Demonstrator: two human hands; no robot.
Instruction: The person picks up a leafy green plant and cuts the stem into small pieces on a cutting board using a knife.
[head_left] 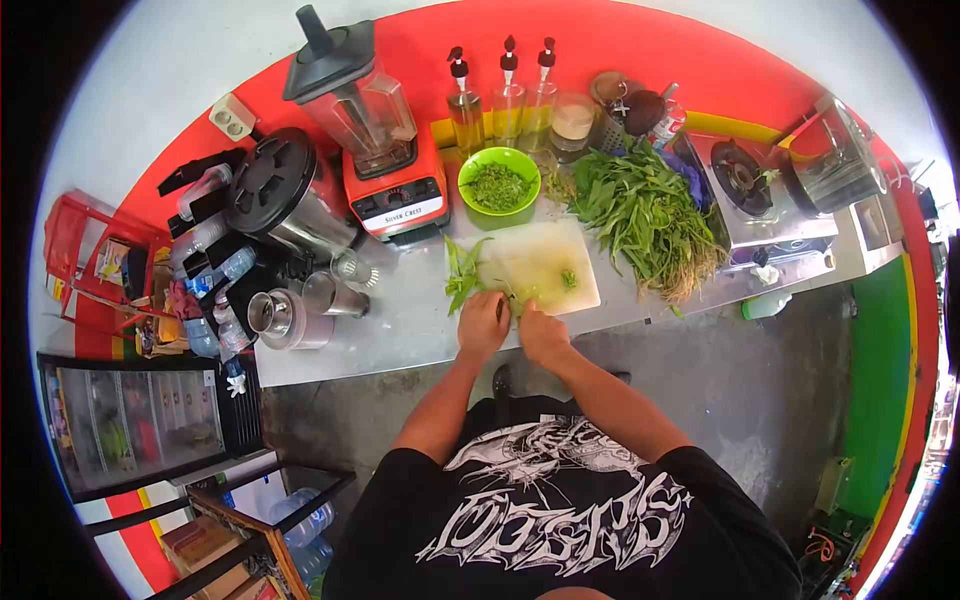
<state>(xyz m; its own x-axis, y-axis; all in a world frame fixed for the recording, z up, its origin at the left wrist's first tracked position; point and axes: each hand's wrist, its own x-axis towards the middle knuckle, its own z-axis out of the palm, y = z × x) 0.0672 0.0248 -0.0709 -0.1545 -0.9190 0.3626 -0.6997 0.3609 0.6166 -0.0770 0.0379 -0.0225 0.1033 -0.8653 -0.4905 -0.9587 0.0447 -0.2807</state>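
Note:
At the front edge of the white cutting board, my left hand is closed on a bunch of leafy green stems, whose leaves spread left past the board. Close beside it, my right hand is wrapped around what looks like a knife; handle and most of the blade are hidden by my fingers. A small heap of chopped greens lies on the board's right side. Behind the board, a lime-green bowl holds more chopped greens. To the right rests a large pile of leafy greens with roots.
A red blender stands behind left, near a lidded metal container and metal cups. Pump bottles line the back wall. At right is a gas stove with a clear jug. The metal counter ends just before my body.

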